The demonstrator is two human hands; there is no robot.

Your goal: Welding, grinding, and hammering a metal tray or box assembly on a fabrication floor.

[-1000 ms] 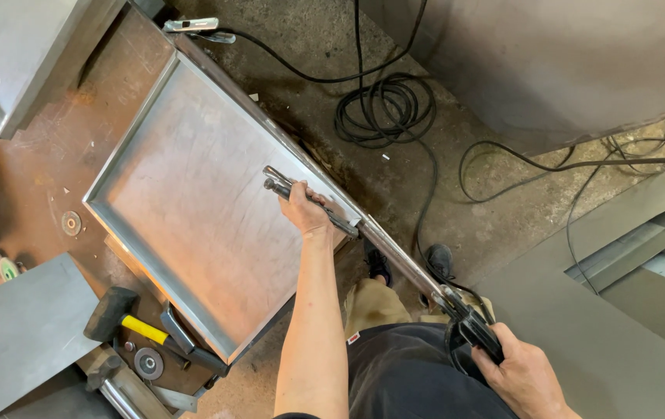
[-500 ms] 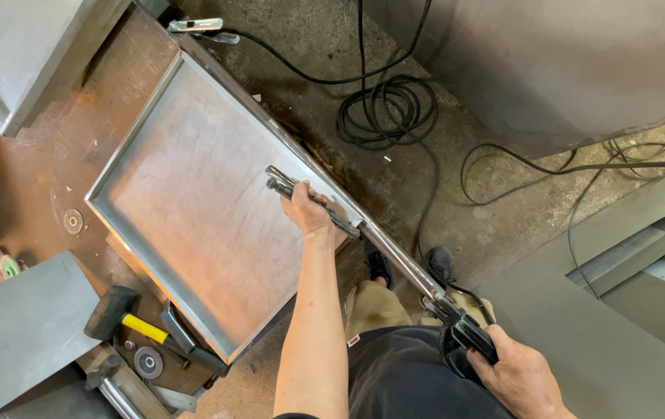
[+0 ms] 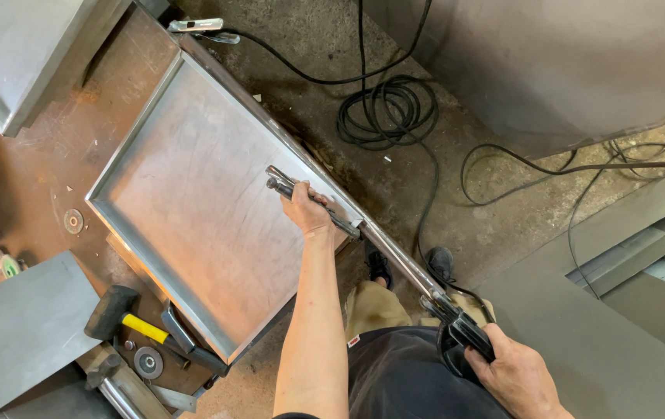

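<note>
Floor (image 3: pixel 324 46): bare, gritty concrete, with grey steel sheets at the right and a rusty brown bench (image 3: pixel 30 178) on the left.
Tray (image 3: pixel 193 202): large shallow steel pan with folded-up rims, lying flat on the bench, its near rim running from 11 o'clock down to 5 o'clock.
Tool (image 3: pixel 394 256): long, slim metal bar with a black grip, laid along the tray's right rim, tip at 11 o'clock, grip at 5 o'clock; bright, scuffed steel.
Cable (image 3: pixel 386 112): black coil on the floor at 12 o'clock, one strand trailing towards the shoes.
Left hand (image 3: pixel 309 211): fingers wrapped tight round the tool's front end, right over the rim.
Right hand (image 3: pixel 514 376): fingers curled shut on the black grip.
Hammer (image 3: pixel 127 318): black head, yellow handle, at 8 o'clock on the bench.
Risk, large: a slip of the tool could likely drag the left knuckles along the sharp rim.
Risk, small: the strand by the feet could snag a step.
</note>
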